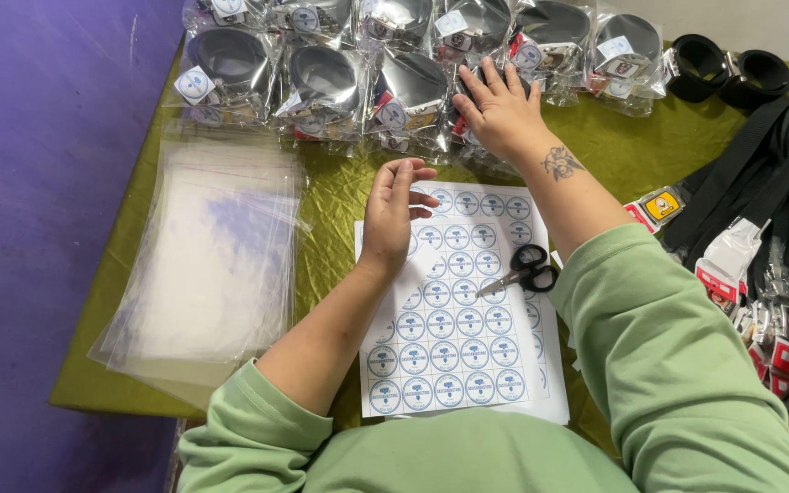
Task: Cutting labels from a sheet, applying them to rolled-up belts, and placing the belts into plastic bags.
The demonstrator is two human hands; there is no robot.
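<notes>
Olive-green cloth (340,183) covers a table beside a purple floor. Right hand (502,111) lies spread, fingers open, on a clear-bagged black belt (468,119), hiding most of it. Left hand (393,212) hovers loosely curled over a sheet of round blue stickers (449,319); whether it pinches one cannot be told. Black scissors (522,270) rest on the sheet. Empty clear bags (212,256) lie stacked at left.

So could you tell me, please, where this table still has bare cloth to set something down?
Bare green cloth shows between the stack of clear bags and the sticker sheet, and between the right hand and the black belts. The back edge is crowded with bagged belts; the left hand and scissors are over the sheet.
</notes>
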